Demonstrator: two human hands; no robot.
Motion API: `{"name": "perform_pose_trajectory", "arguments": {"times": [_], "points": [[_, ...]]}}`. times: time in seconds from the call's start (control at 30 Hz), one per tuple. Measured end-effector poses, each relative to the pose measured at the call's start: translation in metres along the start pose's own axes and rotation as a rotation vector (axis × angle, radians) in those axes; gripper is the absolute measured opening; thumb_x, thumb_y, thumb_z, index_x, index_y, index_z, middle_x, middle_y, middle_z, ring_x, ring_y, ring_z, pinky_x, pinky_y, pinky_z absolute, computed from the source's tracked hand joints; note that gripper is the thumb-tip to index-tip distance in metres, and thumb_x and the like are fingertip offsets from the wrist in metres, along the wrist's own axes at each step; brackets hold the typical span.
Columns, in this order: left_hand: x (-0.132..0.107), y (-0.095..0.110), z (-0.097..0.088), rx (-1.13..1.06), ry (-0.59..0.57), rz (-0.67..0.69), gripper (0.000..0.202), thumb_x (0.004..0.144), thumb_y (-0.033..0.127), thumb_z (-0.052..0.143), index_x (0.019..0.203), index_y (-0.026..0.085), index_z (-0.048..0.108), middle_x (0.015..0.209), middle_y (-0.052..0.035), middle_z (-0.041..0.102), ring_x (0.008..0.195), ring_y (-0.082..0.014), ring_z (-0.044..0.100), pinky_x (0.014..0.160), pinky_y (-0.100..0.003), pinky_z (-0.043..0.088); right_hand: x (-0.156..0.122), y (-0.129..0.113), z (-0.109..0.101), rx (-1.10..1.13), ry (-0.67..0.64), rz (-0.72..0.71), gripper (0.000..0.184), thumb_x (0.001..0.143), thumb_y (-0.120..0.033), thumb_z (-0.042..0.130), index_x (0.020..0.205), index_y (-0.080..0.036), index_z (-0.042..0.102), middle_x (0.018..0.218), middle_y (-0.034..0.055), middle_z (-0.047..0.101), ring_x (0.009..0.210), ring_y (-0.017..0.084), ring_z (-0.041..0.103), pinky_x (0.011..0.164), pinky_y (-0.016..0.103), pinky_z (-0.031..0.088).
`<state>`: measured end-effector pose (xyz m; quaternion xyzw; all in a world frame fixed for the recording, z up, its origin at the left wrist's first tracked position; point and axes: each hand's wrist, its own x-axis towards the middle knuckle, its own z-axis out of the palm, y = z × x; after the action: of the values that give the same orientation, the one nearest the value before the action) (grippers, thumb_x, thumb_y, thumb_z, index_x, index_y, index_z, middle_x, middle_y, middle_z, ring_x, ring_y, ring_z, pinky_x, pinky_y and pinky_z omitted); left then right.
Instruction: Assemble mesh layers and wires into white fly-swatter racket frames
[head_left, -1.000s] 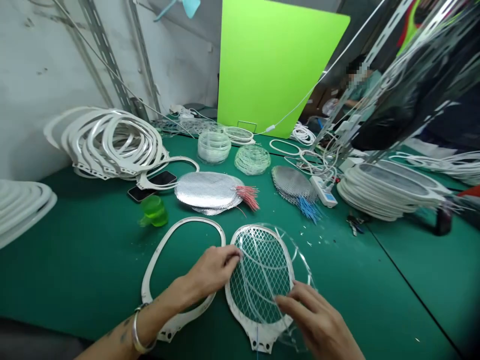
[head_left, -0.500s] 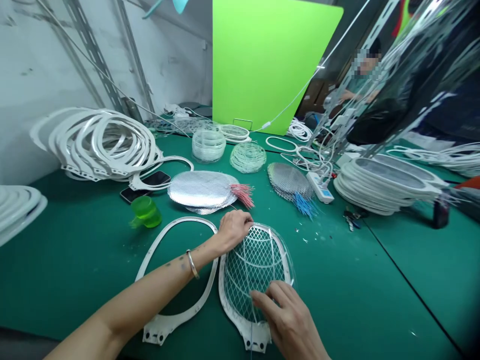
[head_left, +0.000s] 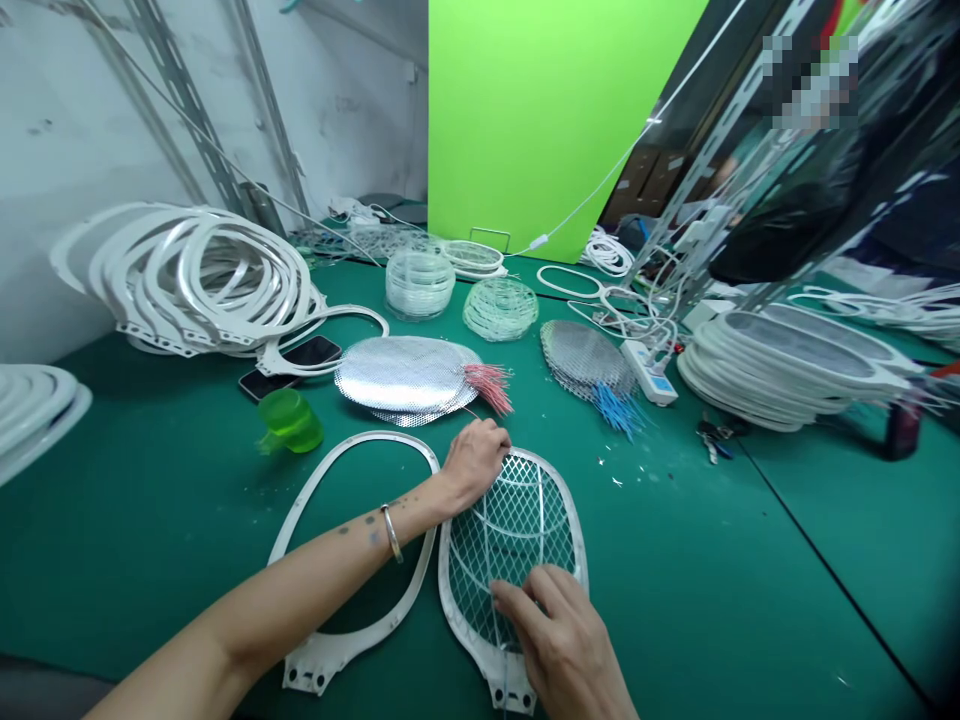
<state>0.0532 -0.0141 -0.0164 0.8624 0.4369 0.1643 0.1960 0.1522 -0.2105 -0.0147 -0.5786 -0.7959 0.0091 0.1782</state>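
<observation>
Where a white oval mesh-filled plastic frame [head_left: 521, 535] lies on green tabletop [head_left: 712, 580], the left hand [head_left: 474, 462] curls at its top, the right hand [head_left: 559, 625] over its lower half, fingers' grip unclear; behind stands a lime-green panel [head_left: 551, 120].

Left hand [head_left: 472, 462] forward; right hand [head_left: 564, 632] nearer

Green panel [head_left: 555, 120] is brightly, evenly lit; glare is thrown off the silver mesh sheets [head_left: 405, 375], soft shadow cast under the left ring stack [head_left: 225, 328]. Mesh-covered frame [head_left: 517, 520] is rendered fairly crisp. Upper right is dim, smeared, partly pixelated; edges are stretched.
</observation>
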Motion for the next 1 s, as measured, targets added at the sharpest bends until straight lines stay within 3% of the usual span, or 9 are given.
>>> {"name": "perform_pose_trajectory", "arguments": {"times": [0.23,0.5,0.7,0.8,0.87,1.0], "points": [[-0.002,0.001,0.002,0.03,0.019,0.017,0.014,0.091,0.02,0.055,0.089,0.019,0.069,0.093,-0.0038,0.065,0.093,-0.0186,0.057,0.085,-0.03,0.045,0.0,-0.001,0.0,0.023,0.06,-0.006,0.019,0.094,-0.014,0.044,0.102,-0.021,0.059,0.075,0.0026,0.053,0.067,0.017,0.05,0.058,0.029,0.038],[-0.003,0.003,0.004,0.09,0.058,0.008,0.014,0.09,0.019,0.053,0.086,0.019,0.067,0.091,-0.0047,0.063,0.09,-0.0197,0.057,0.084,-0.032,0.044,0.004,-0.003,0.004,0.079,0.071,0.019,0.018,0.095,-0.017,0.043,0.085,-0.022,0.056,0.073,0.0025,0.055,0.065,0.017,0.053,0.057,0.028,0.041],[-0.003,0.003,0.005,0.142,0.068,0.032,0.013,0.089,0.018,0.053,0.086,0.02,0.065,0.088,-0.0036,0.063,0.086,-0.0192,0.057,0.083,-0.032,0.044,0.004,-0.003,-0.011,0.297,-0.07,0.104,0.013,0.093,-0.02,0.048,0.096,-0.025,0.06,0.087,0.0038,0.064,0.077,0.017,0.061,0.063,0.027,0.049],[-0.004,0.003,0.003,0.17,0.058,0.064,0.014,0.089,0.02,0.052,0.087,0.019,0.066,0.089,-0.0041,0.063,0.086,-0.02,0.057,0.082,-0.033,0.044,0.029,0.016,-0.027,0.451,-0.093,0.299,0.014,0.093,-0.032,0.05,0.097,-0.026,0.062,0.093,0.0039,0.068,0.083,0.017,0.063,0.07,0.027,0.05],[-0.006,0.003,0.001,0.196,0.039,0.114,0.015,0.089,0.02,0.051,0.087,0.017,0.066,0.09,-0.0058,0.063,0.087,-0.0213,0.056,0.081,-0.034,0.043,0.058,0.04,-0.03,0.413,-0.036,0.459,0.02,0.091,-0.041,0.051,0.087,-0.024,0.063,0.089,0.0041,0.068,0.078,0.018,0.062,0.068,0.029,0.048],[-0.013,0.002,-0.006,0.249,-0.022,0.253,0.017,0.086,0.016,0.049,0.085,0.014,0.066,0.092,-0.0088,0.062,0.087,-0.0228,0.055,0.08,-0.036,0.043,0.113,0.09,-0.012,0.31,-0.054,0.625,0.022,0.081,-0.043,0.06,0.075,-0.022,0.06,0.077,0.0022,0.067,0.069,0.017,0.06,0.058,0.028,0.04]]}}
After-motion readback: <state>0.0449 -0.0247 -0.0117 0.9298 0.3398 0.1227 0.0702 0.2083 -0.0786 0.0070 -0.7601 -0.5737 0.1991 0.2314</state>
